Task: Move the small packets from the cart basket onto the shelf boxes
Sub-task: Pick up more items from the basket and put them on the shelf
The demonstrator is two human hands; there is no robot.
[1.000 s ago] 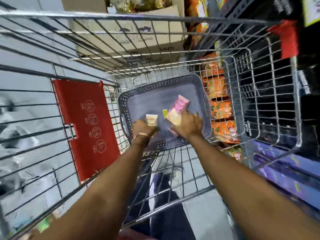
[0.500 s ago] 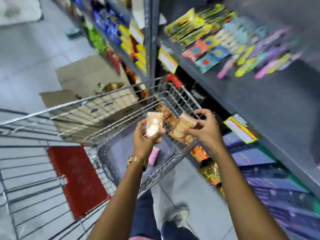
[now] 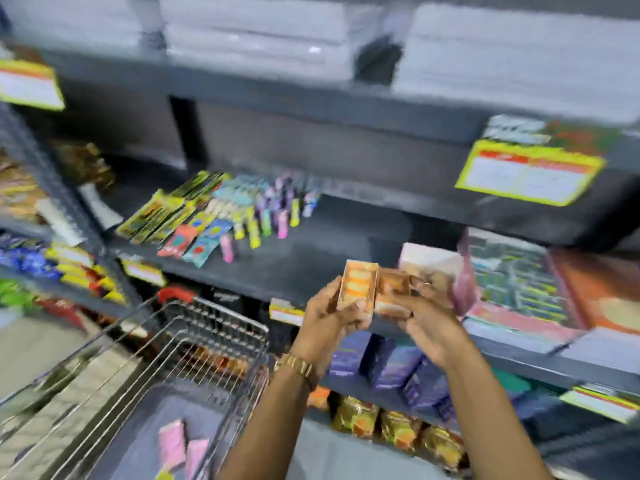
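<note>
My left hand (image 3: 327, 315) grips a small orange packet (image 3: 358, 287), held upright in front of the shelf. My right hand (image 3: 427, 320) holds a second, browner packet (image 3: 393, 292) right beside it, the two packets touching. Both are raised above the wire cart (image 3: 194, 327), in front of the shelf boxes (image 3: 512, 282) at the right. Down in the cart's grey basket (image 3: 145, 441) lie two pink packets (image 3: 173, 445), with a green scrap near the bottom edge. The picture is blurred by motion.
Dark shelving (image 3: 311, 265) fills the view. Colourful small sachets (image 3: 214, 216) stand on the middle shelf at left. Purple boxes (image 3: 391, 365) and gold snack bags (image 3: 398, 427) sit on lower shelves. Yellow price tags (image 3: 526, 171) hang from shelf edges. White stacks (image 3: 256, 26) lie on top.
Both hands lifted a packet each out of the cart basket and carried them up and right toward the shelf. My view swung from the cart up to the shelves.
</note>
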